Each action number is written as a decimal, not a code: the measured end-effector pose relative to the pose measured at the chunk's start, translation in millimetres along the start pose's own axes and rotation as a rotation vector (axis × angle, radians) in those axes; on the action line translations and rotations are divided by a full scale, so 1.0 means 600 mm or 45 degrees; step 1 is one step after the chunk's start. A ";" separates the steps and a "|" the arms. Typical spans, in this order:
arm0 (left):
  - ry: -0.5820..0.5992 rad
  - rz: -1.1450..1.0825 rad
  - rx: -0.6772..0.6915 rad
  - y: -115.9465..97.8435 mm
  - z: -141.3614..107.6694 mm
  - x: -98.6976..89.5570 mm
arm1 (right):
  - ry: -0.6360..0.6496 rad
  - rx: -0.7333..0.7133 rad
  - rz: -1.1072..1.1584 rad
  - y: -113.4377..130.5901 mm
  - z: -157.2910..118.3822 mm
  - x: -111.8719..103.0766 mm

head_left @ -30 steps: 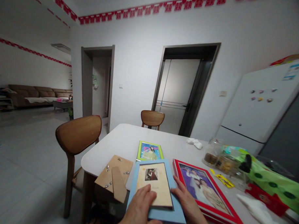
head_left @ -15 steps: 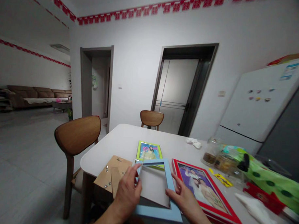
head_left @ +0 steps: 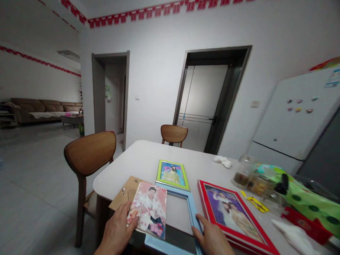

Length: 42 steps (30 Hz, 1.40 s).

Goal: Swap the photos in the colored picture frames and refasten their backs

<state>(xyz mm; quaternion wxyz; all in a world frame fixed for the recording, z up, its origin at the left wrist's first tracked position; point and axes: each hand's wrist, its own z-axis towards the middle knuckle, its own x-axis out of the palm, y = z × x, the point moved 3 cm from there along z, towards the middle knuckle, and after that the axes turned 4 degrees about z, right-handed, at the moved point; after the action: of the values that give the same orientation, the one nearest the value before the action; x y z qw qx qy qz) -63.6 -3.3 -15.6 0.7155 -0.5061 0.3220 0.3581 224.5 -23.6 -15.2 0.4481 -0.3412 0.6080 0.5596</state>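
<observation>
My left hand (head_left: 118,227) grips the lower left edge of a pink photo (head_left: 153,205), which lies over the left side of a light blue frame (head_left: 193,209). The thumb is on the photo's face. My right hand (head_left: 211,233) pinches the right side of that blue frame, whose opening shows the white table (head_left: 141,156) and a dark area below. Beneath the photo, at the left, is a brown backing board (head_left: 128,191) with metal clips. A green-framed picture (head_left: 172,175) lies beyond the blue frame. To the right lies a red-framed picture (head_left: 235,215).
Glass jars (head_left: 241,172), a yellow packet (head_left: 257,204), a red box (head_left: 306,223), a green bag (head_left: 312,203) and white tissues (head_left: 222,161) lie on the right. Wooden chairs (head_left: 92,152) stand at the left and far sides.
My left hand has let go of the blue frame, moved left and taken hold of the pink photo, now in view over the frame. The blue frame sits slightly lower.
</observation>
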 end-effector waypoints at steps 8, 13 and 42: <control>0.188 0.130 0.428 -0.035 -0.014 0.010 | 0.021 0.007 -0.100 0.008 -0.009 -0.004; 0.295 0.293 0.531 -0.050 -0.006 0.028 | 0.014 0.000 -0.114 0.012 -0.016 -0.008; 0.117 -1.150 -0.045 -0.131 -0.001 0.046 | -0.021 0.134 1.313 0.030 0.032 0.010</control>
<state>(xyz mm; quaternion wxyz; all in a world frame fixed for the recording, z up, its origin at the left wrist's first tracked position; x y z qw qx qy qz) 17.2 -16.7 0.3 0.7762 -0.6234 0.0941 -0.0072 209.0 -1.3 -13.3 0.1354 0.0303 0.7208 0.6791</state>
